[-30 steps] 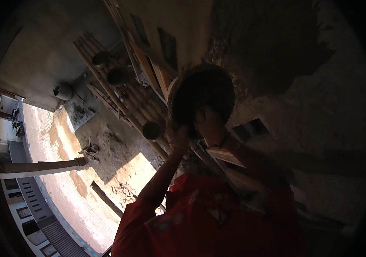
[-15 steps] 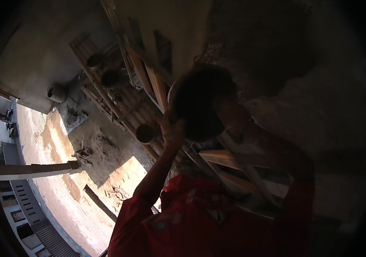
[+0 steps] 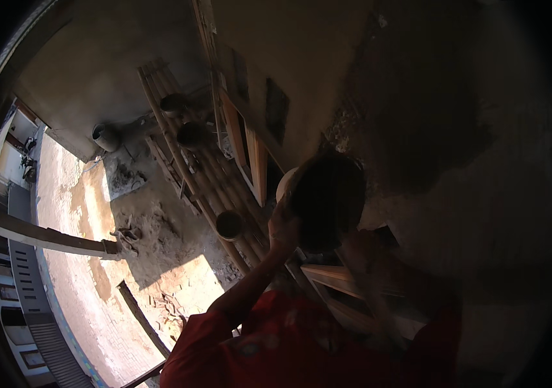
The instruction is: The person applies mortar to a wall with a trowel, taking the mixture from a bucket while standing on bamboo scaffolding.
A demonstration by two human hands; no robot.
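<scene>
A round bucket (image 3: 329, 204), its dark mouth tipped toward me, is held up in front of my chest. My left hand (image 3: 284, 227) is closed on its left side, where a paler outer wall shows. By the lower right rim is my right hand (image 3: 360, 247), in deep shadow. Its fingers do not show well enough to tell whether they grip the rim. What lies inside the bucket is too dark to make out.
A bamboo rack (image 3: 205, 178) to the left carries several dark round vessels, one a near bucket (image 3: 229, 224). Wooden frames (image 3: 256, 161) lean by the wall. A tipped drum (image 3: 106, 137) lies at far left. A post (image 3: 50, 240) borders the sunlit paving (image 3: 69, 207).
The bucket and my left hand have shifted right and lower in the picture. My right hand has moved from the bucket's mouth to its lower right rim. The whole view has turned slightly.
</scene>
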